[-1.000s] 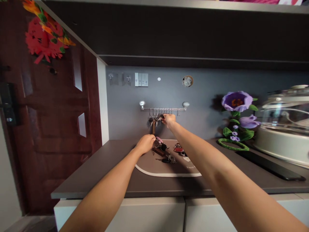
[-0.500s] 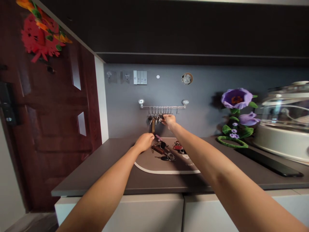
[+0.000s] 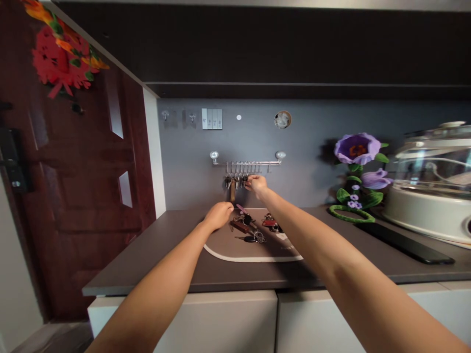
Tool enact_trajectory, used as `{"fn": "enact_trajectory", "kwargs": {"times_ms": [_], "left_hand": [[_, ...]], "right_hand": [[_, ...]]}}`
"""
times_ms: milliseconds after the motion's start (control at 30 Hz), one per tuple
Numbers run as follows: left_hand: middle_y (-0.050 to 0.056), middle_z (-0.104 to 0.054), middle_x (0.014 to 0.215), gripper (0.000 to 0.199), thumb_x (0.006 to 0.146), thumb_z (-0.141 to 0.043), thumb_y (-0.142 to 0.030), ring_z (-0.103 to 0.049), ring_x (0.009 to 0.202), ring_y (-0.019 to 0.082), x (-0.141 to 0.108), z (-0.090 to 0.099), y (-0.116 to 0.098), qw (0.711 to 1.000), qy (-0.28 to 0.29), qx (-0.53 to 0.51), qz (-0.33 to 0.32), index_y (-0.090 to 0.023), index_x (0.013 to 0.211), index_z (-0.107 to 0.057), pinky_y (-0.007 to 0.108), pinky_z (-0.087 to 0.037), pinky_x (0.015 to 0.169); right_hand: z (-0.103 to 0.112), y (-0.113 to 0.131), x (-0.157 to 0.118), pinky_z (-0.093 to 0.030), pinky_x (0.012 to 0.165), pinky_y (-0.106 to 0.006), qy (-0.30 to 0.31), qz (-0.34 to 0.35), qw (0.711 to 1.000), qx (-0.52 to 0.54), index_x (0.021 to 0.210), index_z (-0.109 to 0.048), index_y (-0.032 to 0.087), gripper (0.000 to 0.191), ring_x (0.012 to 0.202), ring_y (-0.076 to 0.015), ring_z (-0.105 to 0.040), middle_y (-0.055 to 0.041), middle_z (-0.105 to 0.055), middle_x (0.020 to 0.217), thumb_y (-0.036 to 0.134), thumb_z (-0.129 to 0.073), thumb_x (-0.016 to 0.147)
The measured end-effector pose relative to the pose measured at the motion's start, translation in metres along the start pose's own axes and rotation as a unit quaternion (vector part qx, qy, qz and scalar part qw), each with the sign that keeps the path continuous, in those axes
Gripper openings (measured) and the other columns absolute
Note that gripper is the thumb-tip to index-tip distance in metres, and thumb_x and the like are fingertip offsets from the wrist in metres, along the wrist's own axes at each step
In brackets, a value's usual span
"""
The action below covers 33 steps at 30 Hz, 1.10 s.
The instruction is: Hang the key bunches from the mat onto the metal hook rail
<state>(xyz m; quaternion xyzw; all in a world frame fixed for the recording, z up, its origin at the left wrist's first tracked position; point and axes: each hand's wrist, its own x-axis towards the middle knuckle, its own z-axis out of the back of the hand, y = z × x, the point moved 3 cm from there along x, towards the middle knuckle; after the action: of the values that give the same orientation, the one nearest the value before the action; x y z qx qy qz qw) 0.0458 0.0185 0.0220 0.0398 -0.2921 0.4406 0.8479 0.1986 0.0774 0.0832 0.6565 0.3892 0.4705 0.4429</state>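
At the wall rail (image 3: 246, 163) my right hand (image 3: 257, 186) is closed in a pinch on a small bunch of keys (image 3: 246, 180), just under the hooks. Several other key bunches (image 3: 228, 181) hang to its left, one with a brown strap (image 3: 232, 192). My left hand (image 3: 219, 214) is low over the left part of the mat (image 3: 235, 258), fingers curled together near the strap's lower end; anything inside them is hidden. Between my arms lie loose keys with a brown key case (image 3: 240, 226), a key ring (image 3: 259, 237) and a black-headed key (image 3: 249, 239). A red key holder (image 3: 269, 223) is nearer my right forearm.
Right of the mat are a black phone (image 3: 405, 242), purple fabric flowers (image 3: 356, 149) on a green ring base, and a white appliance with a clear cover (image 3: 415, 206). A dark shelf (image 3: 279, 49) overhangs the counter (image 3: 147, 255). A brown door (image 3: 84, 196) is at left.
The view has shifted slightly. My right hand stays at the hooks with its fingers pinched, and my left hand stays by the mat. The keys on the mat look the same.
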Motion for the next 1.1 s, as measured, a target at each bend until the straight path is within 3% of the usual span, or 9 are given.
{"fn": "enact_trajectory", "kwargs": {"times_ms": [233, 533, 767, 900, 1100], "left_hand": [[0.007, -0.063, 0.083, 0.026, 0.083, -0.037, -0.023, -0.055, 0.078, 0.016, 0.001, 0.0, 0.002, 1.0, -0.009, -0.005, -0.009, -0.016, 0.081, -0.061, 0.024, -0.038, 0.072], [0.007, -0.064, 0.086, 0.026, 0.083, -0.037, -0.025, -0.055, 0.079, 0.016, -0.001, 0.0, 0.002, 1.0, -0.001, 0.0, -0.01, -0.016, 0.086, -0.061, 0.024, -0.039, 0.072], [0.007, -0.064, 0.087, 0.027, 0.083, -0.038, -0.026, -0.055, 0.08, 0.017, 0.0, 0.0, -0.002, 1.0, 0.008, -0.016, -0.018, -0.016, 0.088, -0.062, 0.024, -0.039, 0.072], [0.006, -0.064, 0.09, 0.028, 0.083, -0.037, -0.026, -0.056, 0.081, 0.016, 0.0, -0.003, -0.002, 0.999, 0.017, -0.023, -0.021, -0.016, 0.09, -0.062, 0.024, -0.039, 0.074], [0.006, -0.064, 0.094, 0.028, 0.083, -0.037, -0.024, -0.056, 0.085, 0.017, 0.001, -0.006, 0.0, 0.999, 0.018, -0.027, -0.018, -0.016, 0.091, -0.062, 0.025, -0.04, 0.076]], "right_hand": [[0.007, 0.002, -0.02, -0.047, 0.053, -0.021, -0.022, -0.004, 1.0, -0.006, 0.066, -0.048, 0.016, 0.013, 0.047, -0.0043, -0.046, 0.0031, -0.049, 0.056, 0.005, -0.046, 0.072], [0.02, -0.023, -0.045, -0.041, 0.054, -0.019, 0.079, 0.017, 0.993, -0.086, 0.063, -0.056, 0.014, 0.004, 0.053, -0.0067, -0.051, -0.0006, -0.059, 0.061, 0.012, -0.058, 0.066], [0.035, -0.037, -0.047, -0.034, 0.048, -0.018, 0.201, 0.039, 0.961, -0.188, 0.056, -0.059, 0.012, 0.009, 0.045, -0.0049, -0.043, 0.0027, -0.054, 0.047, 0.017, -0.066, 0.058], [0.039, -0.037, -0.048, -0.03, 0.043, -0.017, 0.266, 0.041, 0.927, -0.262, 0.056, -0.061, 0.012, 0.008, 0.04, -0.0043, -0.039, 0.0035, -0.052, 0.042, 0.019, -0.065, 0.058], [0.041, -0.042, -0.037, -0.034, 0.048, -0.018, 0.202, 0.127, 0.877, -0.417, 0.059, -0.066, 0.014, 0.004, 0.045, -0.0067, -0.046, 0.0009, -0.06, 0.051, 0.011, -0.065, 0.057]]}}
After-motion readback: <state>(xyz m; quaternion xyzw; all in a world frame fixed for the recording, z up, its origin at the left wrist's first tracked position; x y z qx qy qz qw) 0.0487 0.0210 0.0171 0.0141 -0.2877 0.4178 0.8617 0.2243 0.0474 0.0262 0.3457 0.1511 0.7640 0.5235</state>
